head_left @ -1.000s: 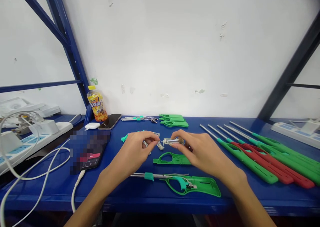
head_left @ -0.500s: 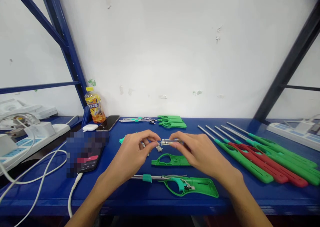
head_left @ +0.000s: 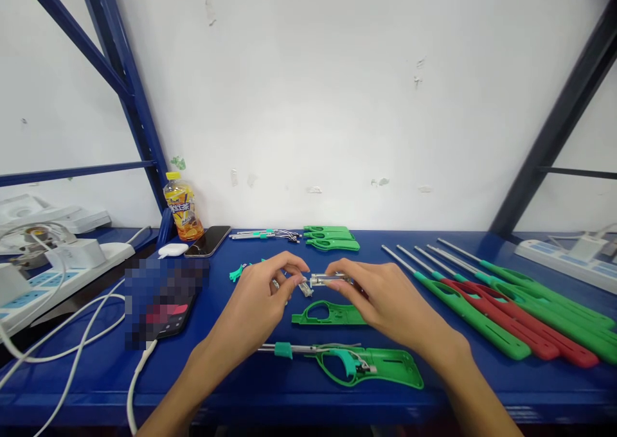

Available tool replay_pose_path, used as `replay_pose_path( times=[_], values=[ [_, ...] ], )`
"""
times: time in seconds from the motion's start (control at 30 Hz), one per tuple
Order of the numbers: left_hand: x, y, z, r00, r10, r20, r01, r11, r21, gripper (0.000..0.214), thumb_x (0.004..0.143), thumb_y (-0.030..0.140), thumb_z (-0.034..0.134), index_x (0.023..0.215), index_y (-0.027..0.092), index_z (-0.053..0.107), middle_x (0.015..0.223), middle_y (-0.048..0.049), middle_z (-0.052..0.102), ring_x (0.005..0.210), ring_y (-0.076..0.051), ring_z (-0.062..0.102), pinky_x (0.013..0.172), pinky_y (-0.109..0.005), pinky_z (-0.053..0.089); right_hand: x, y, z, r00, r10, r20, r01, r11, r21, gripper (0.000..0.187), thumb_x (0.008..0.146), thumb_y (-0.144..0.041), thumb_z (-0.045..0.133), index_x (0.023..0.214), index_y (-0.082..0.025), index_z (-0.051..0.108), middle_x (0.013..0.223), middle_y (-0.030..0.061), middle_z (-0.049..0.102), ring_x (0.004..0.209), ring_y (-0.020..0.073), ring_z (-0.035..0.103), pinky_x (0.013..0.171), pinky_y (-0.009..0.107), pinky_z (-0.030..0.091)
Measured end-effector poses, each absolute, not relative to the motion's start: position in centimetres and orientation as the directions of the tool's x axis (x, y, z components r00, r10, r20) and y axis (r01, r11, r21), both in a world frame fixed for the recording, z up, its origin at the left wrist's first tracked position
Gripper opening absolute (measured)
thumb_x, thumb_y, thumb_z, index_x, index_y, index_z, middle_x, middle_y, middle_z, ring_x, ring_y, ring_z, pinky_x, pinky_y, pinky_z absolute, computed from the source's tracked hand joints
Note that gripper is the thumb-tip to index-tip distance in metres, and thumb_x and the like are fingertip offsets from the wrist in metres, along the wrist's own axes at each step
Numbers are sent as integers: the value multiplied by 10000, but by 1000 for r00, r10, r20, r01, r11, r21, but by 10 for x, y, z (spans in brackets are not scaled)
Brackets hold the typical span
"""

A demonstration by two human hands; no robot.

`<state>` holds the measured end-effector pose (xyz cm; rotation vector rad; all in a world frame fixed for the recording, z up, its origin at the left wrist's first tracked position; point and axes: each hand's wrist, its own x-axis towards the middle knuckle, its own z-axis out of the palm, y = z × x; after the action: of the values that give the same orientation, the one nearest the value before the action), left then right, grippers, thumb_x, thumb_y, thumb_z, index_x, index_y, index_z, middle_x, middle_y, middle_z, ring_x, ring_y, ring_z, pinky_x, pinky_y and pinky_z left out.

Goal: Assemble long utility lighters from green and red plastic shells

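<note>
My right hand (head_left: pixel 393 295) is closed on a small clear lighter gas tank with a metal end (head_left: pixel 319 279), held level above the table. Facing that metal end, my left hand (head_left: pixel 260 292) has thumb and forefinger pinched together; anything between them is too small to make out. Below the hands lies an empty green lighter half-shell (head_left: pixel 330 313). Nearer the front edge is another green half-shell (head_left: pixel 395 363), fitted with a metal tube and a teal trigger (head_left: pixel 347 360). Behind my left hand are loose teal pieces (head_left: pixel 237 274) and a small clear part (head_left: pixel 306 289), partly hidden.
Several assembled green and red lighters (head_left: pixel 506 315) lie at the right. Metal rods with wires (head_left: pixel 265 234) and green shells (head_left: pixel 332 239) are along the back. At the left stand a drink bottle (head_left: pixel 183 209), phones (head_left: pixel 209 241), white cables (head_left: pixel 91 334) and a power strip (head_left: pixel 29 289).
The whole view has shifted slightly as the head moved. Both hands keep nearly the same pose, with the gas tank still in the right one.
</note>
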<state>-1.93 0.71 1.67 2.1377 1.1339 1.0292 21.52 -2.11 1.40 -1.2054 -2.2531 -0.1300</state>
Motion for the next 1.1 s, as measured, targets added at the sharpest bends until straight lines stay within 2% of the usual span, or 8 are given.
replay_pose_path(
  times=[0.33, 0.57, 0.73, 0.8, 1.0, 1.1],
  values=[
    [-17, 4, 14, 404, 827, 392, 417, -548, 725, 201, 1036, 312, 522, 1110, 231, 691, 691, 33, 624, 625, -151, 598, 605, -268, 445, 217, -16, 12, -452, 681, 577, 755, 636, -159, 203, 1119, -379, 506, 1232, -274, 638, 1128, -18, 796, 747, 152, 721, 660, 286, 435],
    [-15, 1, 21, 475, 831, 288, 288, -456, 842, 158, 1035, 317, 523, 1088, 210, 626, 627, 56, 549, 586, -136, 523, 545, -243, 379, 219, -15, 10, -457, 662, 593, 723, 665, -186, 146, 1110, -361, 534, 1201, -293, 625, 1084, -33, 790, 750, 146, 720, 659, 270, 445],
    [-15, 1, 19, 500, 829, 248, 226, -402, 887, 112, 1037, 327, 524, 1050, 224, 568, 629, 72, 518, 575, -123, 474, 514, -231, 334, 219, -18, 12, -458, 685, 567, 705, 668, -238, 165, 1117, -340, 512, 1059, -257, 643, 1037, 10, 788, 862, 184, 748, 709, 273, 476],
    [-14, 1, 18, 485, 831, 274, 225, -421, 879, 92, 1038, 306, 518, 1015, 226, 555, 624, 78, 501, 580, -117, 468, 530, -231, 336, 219, -18, 12, -459, 696, 553, 714, 659, -236, 177, 1117, -339, 510, 1058, -250, 652, 1034, 20, 784, 876, 193, 748, 722, 278, 483],
    [-10, 0, 15, 409, 836, 367, 283, -498, 820, 86, 1059, 264, 487, 992, 242, 535, 630, 90, 482, 558, -112, 427, 517, -250, 303, 218, -18, 12, -453, 710, 540, 767, 619, -170, 261, 1128, -361, 468, 1275, -273, 664, 1074, 42, 776, 873, 213, 741, 776, 311, 502],
    [-11, -1, 12, 425, 769, 478, 334, -624, 707, 146, 1070, 196, 421, 989, 243, 533, 674, 75, 470, 602, -125, 441, 575, -270, 343, 217, -18, 13, -444, 710, 546, 758, 623, -194, 284, 1135, -366, 444, 1271, -267, 673, 1066, 43, 771, 873, 213, 730, 775, 316, 497]
  ],
)
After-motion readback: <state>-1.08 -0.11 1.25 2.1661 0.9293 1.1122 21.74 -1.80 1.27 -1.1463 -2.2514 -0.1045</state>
